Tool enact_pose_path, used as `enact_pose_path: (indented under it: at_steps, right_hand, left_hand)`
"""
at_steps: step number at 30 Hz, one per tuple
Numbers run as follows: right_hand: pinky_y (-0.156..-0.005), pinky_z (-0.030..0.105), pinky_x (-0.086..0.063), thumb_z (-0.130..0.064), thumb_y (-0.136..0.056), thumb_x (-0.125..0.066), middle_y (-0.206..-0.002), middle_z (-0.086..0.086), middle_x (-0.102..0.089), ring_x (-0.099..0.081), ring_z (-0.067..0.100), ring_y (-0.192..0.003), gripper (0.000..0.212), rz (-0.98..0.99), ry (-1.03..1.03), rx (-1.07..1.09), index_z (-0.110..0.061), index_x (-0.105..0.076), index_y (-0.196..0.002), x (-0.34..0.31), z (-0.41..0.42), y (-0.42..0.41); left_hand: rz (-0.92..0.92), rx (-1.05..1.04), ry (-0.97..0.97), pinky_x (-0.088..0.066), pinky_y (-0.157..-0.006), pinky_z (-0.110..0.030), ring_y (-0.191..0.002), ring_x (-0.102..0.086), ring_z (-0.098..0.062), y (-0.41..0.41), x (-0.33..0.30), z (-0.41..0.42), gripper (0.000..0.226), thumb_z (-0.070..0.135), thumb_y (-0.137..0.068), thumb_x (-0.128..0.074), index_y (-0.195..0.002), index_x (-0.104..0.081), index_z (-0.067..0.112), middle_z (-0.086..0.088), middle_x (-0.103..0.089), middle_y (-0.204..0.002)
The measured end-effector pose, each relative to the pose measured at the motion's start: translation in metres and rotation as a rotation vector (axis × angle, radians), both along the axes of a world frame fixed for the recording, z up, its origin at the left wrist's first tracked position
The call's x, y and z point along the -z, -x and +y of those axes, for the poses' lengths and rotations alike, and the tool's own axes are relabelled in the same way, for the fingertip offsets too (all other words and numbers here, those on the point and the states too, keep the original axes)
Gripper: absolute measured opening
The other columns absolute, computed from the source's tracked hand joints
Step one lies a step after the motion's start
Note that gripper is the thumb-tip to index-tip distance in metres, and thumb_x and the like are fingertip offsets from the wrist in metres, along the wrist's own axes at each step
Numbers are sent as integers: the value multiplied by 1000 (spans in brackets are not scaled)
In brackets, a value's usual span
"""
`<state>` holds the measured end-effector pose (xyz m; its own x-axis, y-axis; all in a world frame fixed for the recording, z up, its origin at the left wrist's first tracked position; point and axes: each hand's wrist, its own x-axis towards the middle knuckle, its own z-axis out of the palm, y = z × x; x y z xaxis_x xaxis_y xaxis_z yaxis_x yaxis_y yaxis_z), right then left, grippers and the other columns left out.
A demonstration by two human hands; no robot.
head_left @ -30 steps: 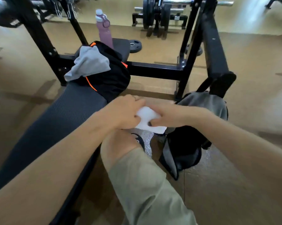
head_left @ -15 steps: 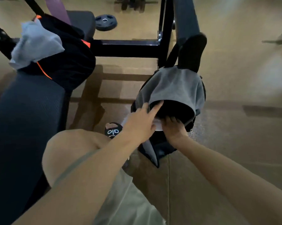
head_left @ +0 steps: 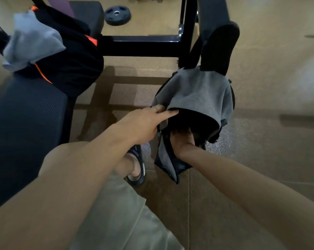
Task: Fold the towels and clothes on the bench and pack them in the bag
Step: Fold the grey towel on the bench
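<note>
Left hand (head_left: 143, 123) pinches the bag (head_left: 197, 98) flap up; keep it lifted. Right hand (head_left: 183, 139) reaches deep inside, grip hidden, probably seating a towel.

Bare forearms, khaki shorts (head_left: 120, 213), dark slide sandal (head_left: 137, 165).
</note>
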<state>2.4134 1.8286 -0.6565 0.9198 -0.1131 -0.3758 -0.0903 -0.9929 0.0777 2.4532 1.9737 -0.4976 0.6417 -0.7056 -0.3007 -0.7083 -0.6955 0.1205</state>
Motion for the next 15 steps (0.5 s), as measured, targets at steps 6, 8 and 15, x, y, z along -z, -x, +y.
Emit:
enact_pose_path:
  at_steps: [6,8,15]
  right_hand:
    - [-92,38,-44,-17,-98,-50,-132,13,-55,-54,30,-122,36,-35,-202,-238,-8,-50,-132,-82,82,-1]
    - [-86,39,-47,-19,-97,-50,-129,14,-57,-56,33,-119,34,-50,-321,-188,-7,-51,-129,-108,96,-11]
    - [-81,37,-50,-19,-97,-51,-116,12,-64,-61,33,-108,19,-181,-623,-145,-12,-56,-114,-141,135,-73]
  left_hand:
    - [-15,-143,145,-51,-83,-36,-118,-56,-24,4,-26,64,77,5,-98,-44,-156,-18,48,1,-32,-160]
    - [-7,-244,200,-48,-99,-42,-130,-50,-25,-2,-35,88,77,4,-97,-44,-157,-19,45,-3,-37,-156]
    - [2,-594,362,-52,-94,-48,-114,-58,-27,-28,-24,171,62,18,-102,-47,-156,-25,38,-10,-48,-144]
